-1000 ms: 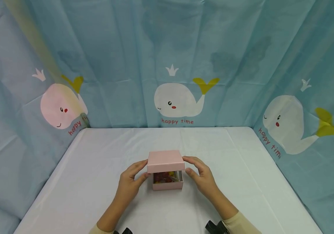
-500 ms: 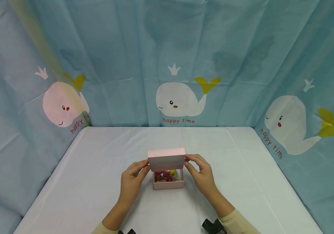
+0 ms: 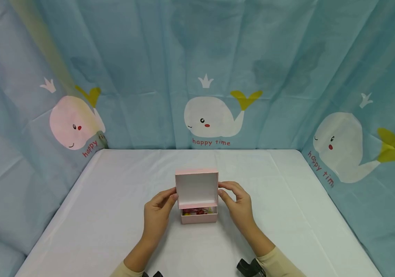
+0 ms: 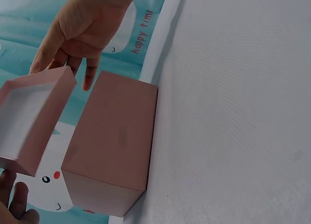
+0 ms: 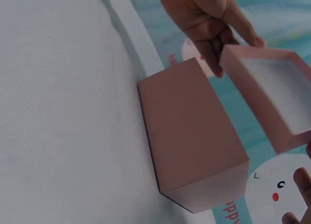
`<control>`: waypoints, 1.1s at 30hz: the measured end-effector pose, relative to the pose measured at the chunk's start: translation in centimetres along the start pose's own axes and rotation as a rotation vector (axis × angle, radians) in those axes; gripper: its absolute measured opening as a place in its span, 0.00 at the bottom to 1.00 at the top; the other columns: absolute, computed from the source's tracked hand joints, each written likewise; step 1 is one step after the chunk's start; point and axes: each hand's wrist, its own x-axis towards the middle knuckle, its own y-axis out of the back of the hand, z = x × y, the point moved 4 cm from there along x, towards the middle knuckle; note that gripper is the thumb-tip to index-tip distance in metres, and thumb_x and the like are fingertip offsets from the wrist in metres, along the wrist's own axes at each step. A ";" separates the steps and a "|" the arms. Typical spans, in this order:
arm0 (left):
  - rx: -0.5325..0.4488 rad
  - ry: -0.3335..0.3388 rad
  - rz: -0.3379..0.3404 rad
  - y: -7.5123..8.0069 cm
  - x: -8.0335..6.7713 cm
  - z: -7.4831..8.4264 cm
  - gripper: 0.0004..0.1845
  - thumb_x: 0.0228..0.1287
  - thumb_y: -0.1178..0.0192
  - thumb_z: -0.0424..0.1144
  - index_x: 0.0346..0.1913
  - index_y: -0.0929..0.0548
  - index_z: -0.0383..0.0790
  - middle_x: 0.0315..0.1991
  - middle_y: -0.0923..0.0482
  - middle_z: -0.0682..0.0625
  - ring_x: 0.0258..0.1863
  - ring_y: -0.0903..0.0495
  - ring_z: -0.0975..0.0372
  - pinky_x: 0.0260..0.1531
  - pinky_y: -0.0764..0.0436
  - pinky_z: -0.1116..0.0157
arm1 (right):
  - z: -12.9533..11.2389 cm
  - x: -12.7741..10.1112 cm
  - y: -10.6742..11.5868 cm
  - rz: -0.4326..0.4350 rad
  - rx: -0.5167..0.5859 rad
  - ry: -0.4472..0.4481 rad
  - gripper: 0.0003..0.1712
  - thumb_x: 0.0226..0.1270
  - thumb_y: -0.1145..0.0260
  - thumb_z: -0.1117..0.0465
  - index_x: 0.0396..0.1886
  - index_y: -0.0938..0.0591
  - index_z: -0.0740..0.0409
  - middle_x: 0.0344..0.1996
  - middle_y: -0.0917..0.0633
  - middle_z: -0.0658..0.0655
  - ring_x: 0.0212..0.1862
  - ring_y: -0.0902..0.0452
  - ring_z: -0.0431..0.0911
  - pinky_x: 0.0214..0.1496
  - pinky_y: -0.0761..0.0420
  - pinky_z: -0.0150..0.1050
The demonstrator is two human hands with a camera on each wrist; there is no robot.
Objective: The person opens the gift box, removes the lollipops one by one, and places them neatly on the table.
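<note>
Now holding the pink cardboard lid (image 3: 196, 188) tipped up above the pink cardboard box (image 3: 199, 217): left hand (image 3: 157, 215) pinching its left edge, right hand (image 3: 238, 206) its right edge.

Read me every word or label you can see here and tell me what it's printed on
"happy time" in red, under the middle whale on the blue backdrop cloth.
"happy", the rest hidden in a fold, under the left whale.
"happy tim", cut short by a fold, under the right whale.
The pink lid and pink box carry no print.
</note>
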 end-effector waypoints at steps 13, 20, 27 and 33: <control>0.043 -0.046 -0.103 1.6 0.9 0.2 0.16 0.74 0.38 0.36 0.62 0.15 0.45 0.53 0.16 0.47 0.57 0.17 0.62 0.60 0.18 0.72 | 1.6 0.4 -0.1 -0.233 -0.001 0.097 0.28 0.66 0.31 0.76 0.66 0.22 0.67 0.56 0.17 0.62 0.63 0.23 0.50 0.71 0.28 0.27; 0.070 -0.059 -0.322 3.7 1.4 0.4 0.22 0.75 0.39 0.33 0.69 0.21 0.46 0.61 0.22 0.47 0.68 0.25 0.65 0.66 0.24 0.73 | 2.6 0.7 -0.1 -0.343 -0.028 0.142 0.34 0.62 0.25 0.70 0.69 0.22 0.61 0.59 0.19 0.57 0.65 0.25 0.48 0.72 0.28 0.29; 0.131 -0.116 -0.407 5.9 1.5 1.1 0.28 0.69 0.35 0.28 0.72 0.24 0.42 0.70 0.31 0.46 0.72 0.34 0.66 0.67 0.27 0.77 | 2.0 0.9 -1.4 -0.450 -0.025 0.167 0.38 0.63 0.24 0.64 0.73 0.25 0.56 0.68 0.26 0.56 0.72 0.33 0.49 0.76 0.31 0.30; 0.211 -0.114 -0.412 7.9 1.9 1.6 0.30 0.70 0.36 0.30 0.74 0.26 0.46 0.74 0.33 0.51 0.75 0.38 0.68 0.68 0.30 0.78 | 1.7 0.9 -3.3 -0.524 -0.051 0.084 0.46 0.60 0.21 0.58 0.77 0.30 0.48 0.72 0.30 0.48 0.75 0.36 0.48 0.77 0.29 0.38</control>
